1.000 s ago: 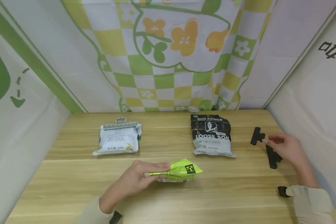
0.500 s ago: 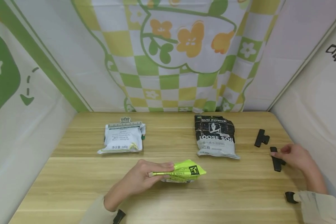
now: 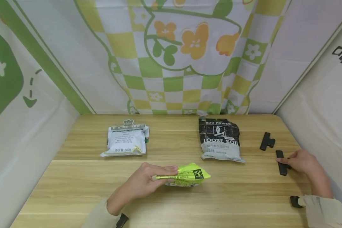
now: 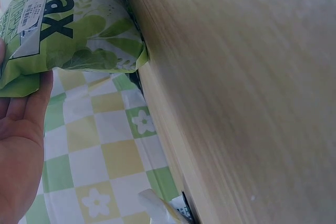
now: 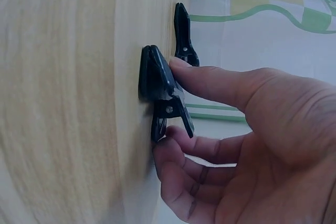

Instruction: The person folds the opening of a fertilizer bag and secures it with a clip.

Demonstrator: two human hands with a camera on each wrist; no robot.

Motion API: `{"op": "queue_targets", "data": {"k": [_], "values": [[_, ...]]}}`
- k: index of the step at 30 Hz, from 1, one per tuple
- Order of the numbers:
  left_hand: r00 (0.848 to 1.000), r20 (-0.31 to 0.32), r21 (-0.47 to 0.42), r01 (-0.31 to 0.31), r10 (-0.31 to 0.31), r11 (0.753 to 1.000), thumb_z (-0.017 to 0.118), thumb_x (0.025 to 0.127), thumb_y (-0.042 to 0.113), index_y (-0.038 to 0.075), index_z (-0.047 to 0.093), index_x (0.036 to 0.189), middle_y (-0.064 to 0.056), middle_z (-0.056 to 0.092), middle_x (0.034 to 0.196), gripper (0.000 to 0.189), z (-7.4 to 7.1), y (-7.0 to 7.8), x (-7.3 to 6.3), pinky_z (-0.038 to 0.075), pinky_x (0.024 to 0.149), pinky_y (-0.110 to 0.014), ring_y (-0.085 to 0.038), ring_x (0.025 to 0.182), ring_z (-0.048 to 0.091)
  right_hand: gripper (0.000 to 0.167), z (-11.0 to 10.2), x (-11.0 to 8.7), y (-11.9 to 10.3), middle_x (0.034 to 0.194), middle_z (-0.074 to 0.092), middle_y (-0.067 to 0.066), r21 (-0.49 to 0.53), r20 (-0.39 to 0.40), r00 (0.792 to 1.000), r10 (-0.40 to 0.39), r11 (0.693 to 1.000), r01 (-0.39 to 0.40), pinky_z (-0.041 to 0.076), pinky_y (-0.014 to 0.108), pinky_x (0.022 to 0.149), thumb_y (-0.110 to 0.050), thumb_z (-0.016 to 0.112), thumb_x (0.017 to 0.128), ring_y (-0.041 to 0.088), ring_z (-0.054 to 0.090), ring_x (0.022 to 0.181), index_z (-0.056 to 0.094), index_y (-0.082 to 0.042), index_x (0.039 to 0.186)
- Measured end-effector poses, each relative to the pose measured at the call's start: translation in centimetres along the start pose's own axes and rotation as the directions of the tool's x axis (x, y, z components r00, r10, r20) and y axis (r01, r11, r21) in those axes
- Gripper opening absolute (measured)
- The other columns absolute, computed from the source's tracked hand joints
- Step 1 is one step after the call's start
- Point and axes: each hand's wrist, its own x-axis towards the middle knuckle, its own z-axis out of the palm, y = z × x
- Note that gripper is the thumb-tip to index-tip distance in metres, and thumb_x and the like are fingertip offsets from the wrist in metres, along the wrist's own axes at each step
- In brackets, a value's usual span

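Because the thumb and the curled fingers of the right hand (image 3: 303,164) close around the near clip (image 3: 281,166), this black clip sits between them, with the thumb on its bar and the fingertips by its handles. From the thumb tip, the long axis of the bar runs from far to near, a little slanted, and the handles point right, toward the palm. Whether the clip is lifted a little, I cannot tell. The far clip (image 3: 266,141) lies apart, just beyond the fingers, in a similar direction.

Well to the left, the left hand (image 3: 142,180) pinches the green bag (image 3: 189,174) by the left end of its upper edge. This edge goes from left to right, and its free corner points toward the right hand. In my judgement, the important relation is this: the bar is crosswise to the edge of the bag, so only a turn of the right wrist would bring the two in line.

Between them spreads the wood of the table (image 3: 245,196), which seems to give good room on the near side. The black-and-grey bag (image 3: 220,139) lies on the far side of this way. At the right, the table edge and the cloth wall (image 3: 327,110) are close to the right hand and leave little room. The white bag (image 3: 126,142), with a wide clip (image 3: 128,127) on its top, rests at far left.
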Motion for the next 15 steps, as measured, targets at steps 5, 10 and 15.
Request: {"op": "queue_targets", "data": {"k": [5,10,15], "values": [[1.0,-0.002,0.01,-0.02,0.02,1.0,0.078,0.093,0.008,0.01,0.079,0.121,-0.01,0.075,0.127,0.028,0.07,-0.18,-0.06,0.057,0.103,-0.029,-0.022,0.116,0.076,0.066,0.01,0.15,0.19,0.079,0.064,0.025,-0.044,0.006,1.0,0.024,0.999,-0.024,0.046,0.032,0.064,-0.06,0.069,0.093,0.027,0.055,0.074,0.066,0.004,0.077],[1.0,0.002,-0.009,0.007,-0.007,1.0,0.078,0.092,0.007,0.011,0.079,0.121,-0.009,0.075,0.128,0.029,0.04,-0.09,-0.07,0.056,0.104,-0.028,-0.021,0.118,0.075,0.107,-0.12,0.32,0.34,0.122,0.054,0.054,-0.073,0.035,0.998,0.056,0.996,-0.053,0.056,0.046,0.076,-0.068,0.067,0.091,0.042,0.063,0.091,0.051,0.034,0.119],[1.0,0.002,-0.021,0.024,-0.024,0.999,0.079,0.091,0.007,0.011,0.079,0.12,-0.008,0.075,0.128,0.029,0.02,0.01,-0.02,0.056,0.105,-0.027,-0.02,0.119,0.074,0.119,-0.28,0.49,0.47,0.128,0.047,0.058,-0.076,0.057,0.996,0.069,0.995,-0.064,0.057,0.052,0.082,-0.073,0.064,0.09,0.049,0.063,0.098,0.041,0.039,0.124]]}}
